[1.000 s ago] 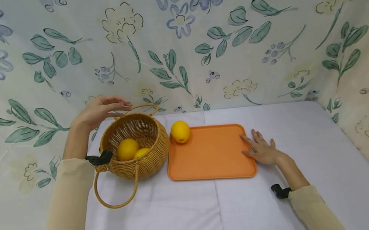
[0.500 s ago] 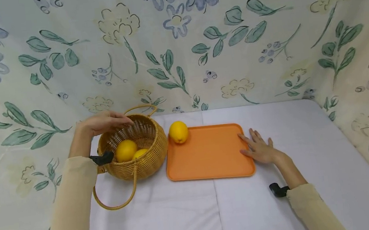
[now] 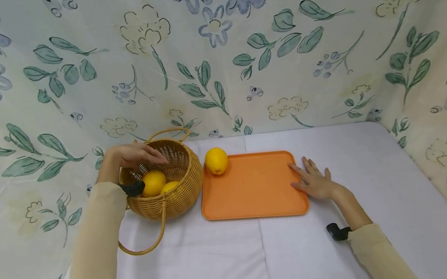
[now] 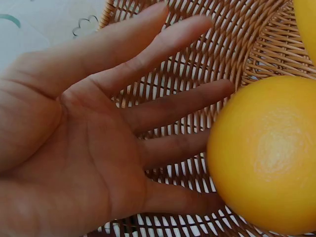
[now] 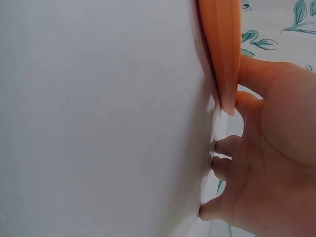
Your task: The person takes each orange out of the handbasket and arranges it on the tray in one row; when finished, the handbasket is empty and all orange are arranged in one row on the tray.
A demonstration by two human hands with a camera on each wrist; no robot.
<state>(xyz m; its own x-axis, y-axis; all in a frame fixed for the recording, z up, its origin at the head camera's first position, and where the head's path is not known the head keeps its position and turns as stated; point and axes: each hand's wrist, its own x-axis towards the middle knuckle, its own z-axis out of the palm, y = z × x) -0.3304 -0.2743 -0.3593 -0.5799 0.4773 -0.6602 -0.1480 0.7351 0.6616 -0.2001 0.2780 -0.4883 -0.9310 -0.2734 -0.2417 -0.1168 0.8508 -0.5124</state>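
Observation:
My left hand (image 3: 138,155) reaches over the left rim of a round wicker basket (image 3: 184,192). Its fingers are spread and hold nothing. In the left wrist view the fingertips lie close by a yellow lemon (image 4: 269,153); whether they touch it I cannot tell. A second lemon (image 3: 170,186) sits in the basket to its right, partly hidden by the rim. A third lemon (image 3: 216,161) rests on the upper left corner of an orange tray (image 3: 256,190). My right hand (image 3: 315,182), fingers spread, touches the tray's right edge with thumb and forefinger; the other fingertips rest on the cloth.
The basket's front handle (image 3: 153,245) hangs down onto the white tablecloth (image 3: 203,262), and its back handle (image 3: 166,130) stands up near the floral curtain (image 3: 216,68). The tray lies just right of the basket.
My left hand has come down from above the basket's back left into its opening, nearer the lemons. My right hand stays at the tray's edge. The lemons have not moved.

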